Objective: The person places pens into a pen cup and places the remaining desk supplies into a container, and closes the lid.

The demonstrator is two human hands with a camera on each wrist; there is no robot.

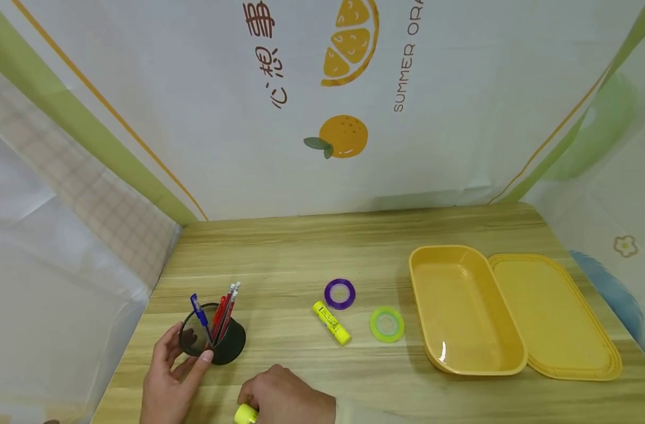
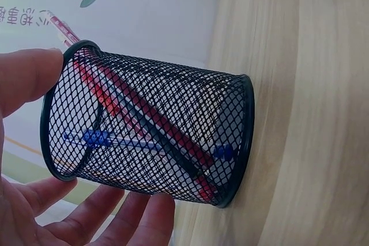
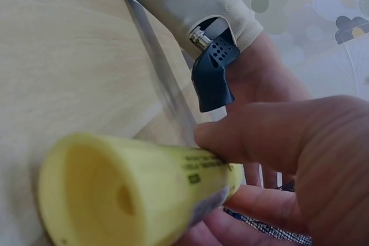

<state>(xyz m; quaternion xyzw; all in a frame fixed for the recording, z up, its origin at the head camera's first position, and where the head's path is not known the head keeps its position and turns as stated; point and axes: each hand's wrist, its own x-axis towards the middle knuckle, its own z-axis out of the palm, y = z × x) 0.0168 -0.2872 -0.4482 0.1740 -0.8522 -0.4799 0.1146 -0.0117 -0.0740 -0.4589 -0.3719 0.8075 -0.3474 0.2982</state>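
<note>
My left hand (image 1: 169,383) grips a black mesh pen holder (image 1: 232,347) by its rim and side, thumb at the rim. In the left wrist view the holder (image 2: 167,79) shows its whole mesh wall, with the base near the wooden table. Inside lean a blue pen (image 1: 198,309), a red pen (image 1: 218,315) and several dark red pencils (image 1: 230,306) with white ends. Close by, at the front, my right hand (image 1: 291,397) pinches a yellow glue stick (image 1: 245,414). The right wrist view shows this glue stick (image 3: 161,188) lying sideways, its hollow end facing the camera.
Mid-table lie another yellow glue stick (image 1: 331,323), a purple tape roll (image 1: 329,296) and a green tape roll (image 1: 375,325). On the right stands an open yellow box (image 1: 460,306), its lid (image 1: 558,312) flat beside it. A printed curtain (image 1: 301,182) hangs behind the table.
</note>
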